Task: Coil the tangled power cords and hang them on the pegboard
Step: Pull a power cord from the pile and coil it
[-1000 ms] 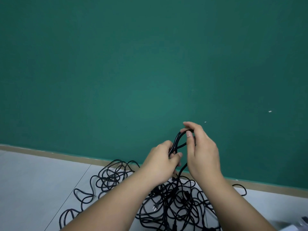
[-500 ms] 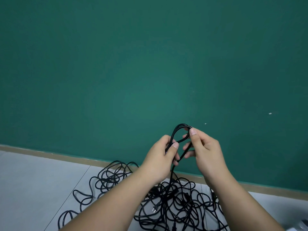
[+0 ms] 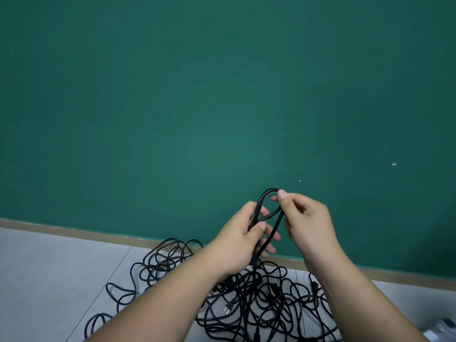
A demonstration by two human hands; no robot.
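A tangled pile of black power cords (image 3: 261, 302) lies on the pale tiled floor below my hands, with a two-pin plug (image 3: 228, 307) showing in it. I hold up a small loop of black cord (image 3: 262, 202) in front of the green wall. My left hand (image 3: 240, 239) grips the lower strands of the loop, thumb pressed over them. My right hand (image 3: 304, 219) pinches the top of the loop between thumb and forefinger. The cord runs down from my left hand into the pile. No pegboard is in view.
A plain green wall (image 3: 197, 107) fills most of the view, with a tan baseboard (image 3: 74, 232) along the floor (image 3: 49, 280). A grey and white object (image 3: 444, 333) shows at the bottom right corner.
My right hand has drawn to the right and a little away from my left, widening the loop. My left hand has stayed about where it was.
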